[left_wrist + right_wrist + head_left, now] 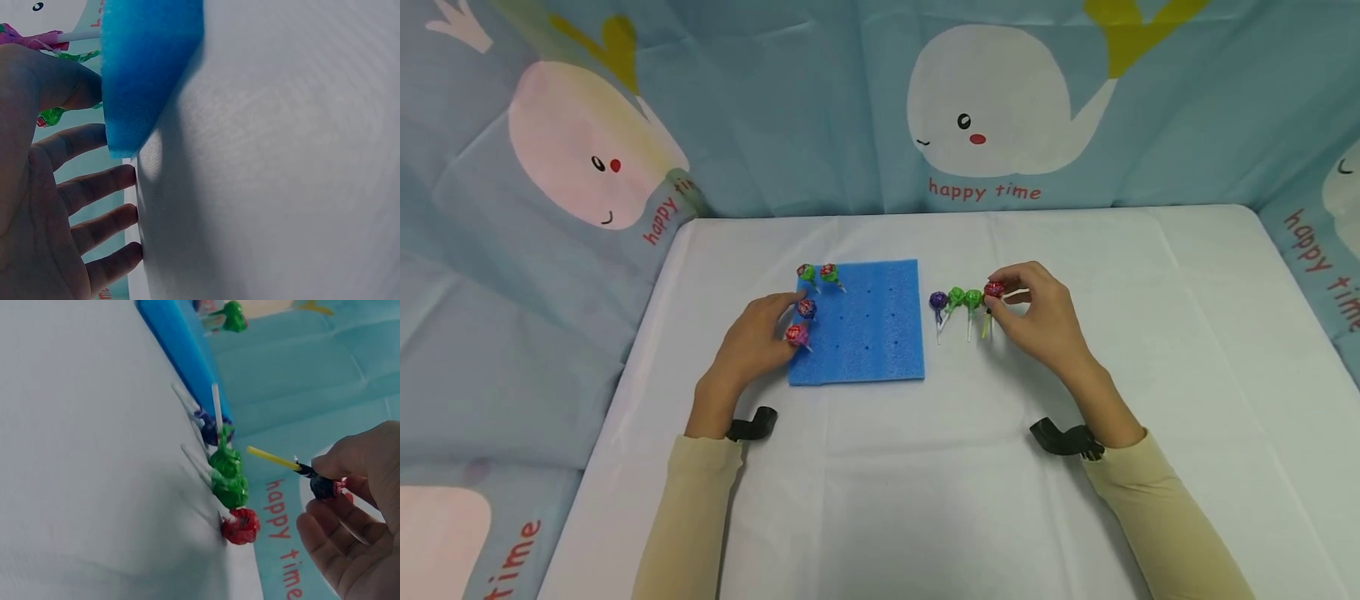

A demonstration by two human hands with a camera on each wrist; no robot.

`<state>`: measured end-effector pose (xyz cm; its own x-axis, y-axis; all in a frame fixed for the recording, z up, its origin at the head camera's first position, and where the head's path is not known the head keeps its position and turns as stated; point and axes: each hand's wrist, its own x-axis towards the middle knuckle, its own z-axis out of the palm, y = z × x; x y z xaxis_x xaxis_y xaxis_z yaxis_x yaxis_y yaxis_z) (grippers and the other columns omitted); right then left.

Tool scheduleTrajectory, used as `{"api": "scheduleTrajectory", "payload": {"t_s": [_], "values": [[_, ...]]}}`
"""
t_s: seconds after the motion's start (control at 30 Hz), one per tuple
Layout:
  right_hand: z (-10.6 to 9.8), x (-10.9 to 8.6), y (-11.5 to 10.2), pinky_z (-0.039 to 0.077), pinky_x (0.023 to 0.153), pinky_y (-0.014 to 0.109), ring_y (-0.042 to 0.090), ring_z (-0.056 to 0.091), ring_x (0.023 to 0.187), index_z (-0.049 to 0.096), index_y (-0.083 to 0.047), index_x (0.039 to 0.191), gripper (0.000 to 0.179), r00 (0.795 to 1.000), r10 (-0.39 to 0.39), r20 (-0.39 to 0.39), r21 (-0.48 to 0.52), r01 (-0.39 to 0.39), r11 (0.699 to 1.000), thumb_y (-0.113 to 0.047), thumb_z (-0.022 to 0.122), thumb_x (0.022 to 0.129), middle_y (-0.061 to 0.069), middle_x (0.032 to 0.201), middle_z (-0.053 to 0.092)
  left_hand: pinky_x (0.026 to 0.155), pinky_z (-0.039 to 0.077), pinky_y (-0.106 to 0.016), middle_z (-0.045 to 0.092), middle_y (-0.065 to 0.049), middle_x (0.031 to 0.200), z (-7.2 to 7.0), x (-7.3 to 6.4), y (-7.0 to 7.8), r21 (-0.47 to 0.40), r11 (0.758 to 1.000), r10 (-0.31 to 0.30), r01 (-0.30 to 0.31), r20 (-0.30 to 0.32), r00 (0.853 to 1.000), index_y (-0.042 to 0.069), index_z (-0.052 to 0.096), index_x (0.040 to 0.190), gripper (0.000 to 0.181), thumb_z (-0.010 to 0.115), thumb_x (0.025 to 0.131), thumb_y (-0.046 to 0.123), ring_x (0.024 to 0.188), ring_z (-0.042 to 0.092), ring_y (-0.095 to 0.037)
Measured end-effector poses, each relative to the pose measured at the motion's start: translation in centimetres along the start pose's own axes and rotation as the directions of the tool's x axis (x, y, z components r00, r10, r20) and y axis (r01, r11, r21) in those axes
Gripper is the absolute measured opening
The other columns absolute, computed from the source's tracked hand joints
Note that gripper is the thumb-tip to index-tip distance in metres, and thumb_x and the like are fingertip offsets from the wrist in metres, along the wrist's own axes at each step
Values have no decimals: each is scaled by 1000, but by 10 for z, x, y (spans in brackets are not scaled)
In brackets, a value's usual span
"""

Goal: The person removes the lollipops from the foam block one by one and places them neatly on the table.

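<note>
Nine lollipops (806,308) show: four on one foam board (853,331), four on one surface (917,483), one held. There are two grips (1045,315), two sleeves (688,508) and two black wrist pieces (1063,439).

In the head view, faces forward and down across the table (910,467); in both wrist views, tilts sideways, nearer, sharing the foam (853,331).

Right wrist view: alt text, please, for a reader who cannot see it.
A right hand pinches a yellow-stick lollipop. On the white table lie a purple lollipop, two green lollipops and a red lollipop, beside a blue foam board.
</note>
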<state>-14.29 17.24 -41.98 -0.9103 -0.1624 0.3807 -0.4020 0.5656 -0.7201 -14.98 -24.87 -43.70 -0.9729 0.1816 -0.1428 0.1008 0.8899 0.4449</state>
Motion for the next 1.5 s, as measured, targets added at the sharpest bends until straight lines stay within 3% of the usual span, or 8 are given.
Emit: {"api": "scheduleTrajectory", "payload": {"t_s": [0.37,0.63,1.27,1.5], "values": [[-9,3,13,64,84,43,33,74,101,70,2,119,28,999,54,6,-32,-54,998,2,75,91,18,113,71,126,30,-70,43,-15,168,-1,0,0,-6,1000,-5,5,0,1000,17,46,161,83,63,80,6,158,33,-43],[-14,0,22,62,87,50,37,73,102,69,5,120,28,996,87,23,-54,-86,995,3,73,92,21,114,69,126,30,-69,44,-14,167,0,1,2,-10,1000,1,-1,-7,1000,18,47,160,83,62,80,5,158,33,-42],[-13,0,40,60,86,52,36,73,98,71,5,120,26,984,171,58,-157,-160,975,-7,69,96,22,112,69,126,31,-69,43,-14,168,3,4,4,-1,1000,1,-1,2,1000,18,46,161,83,64,81,7,158,33,-42],[-9,-2,37,58,84,51,40,74,93,71,5,122,28,977,199,70,-148,-187,971,-9,68,98,24,114,69,126,31,-70,42,-15,169,-1,1,2,14,1000,-8,8,11,1000,17,45,161,83,64,81,6,158,33,-43]]}}
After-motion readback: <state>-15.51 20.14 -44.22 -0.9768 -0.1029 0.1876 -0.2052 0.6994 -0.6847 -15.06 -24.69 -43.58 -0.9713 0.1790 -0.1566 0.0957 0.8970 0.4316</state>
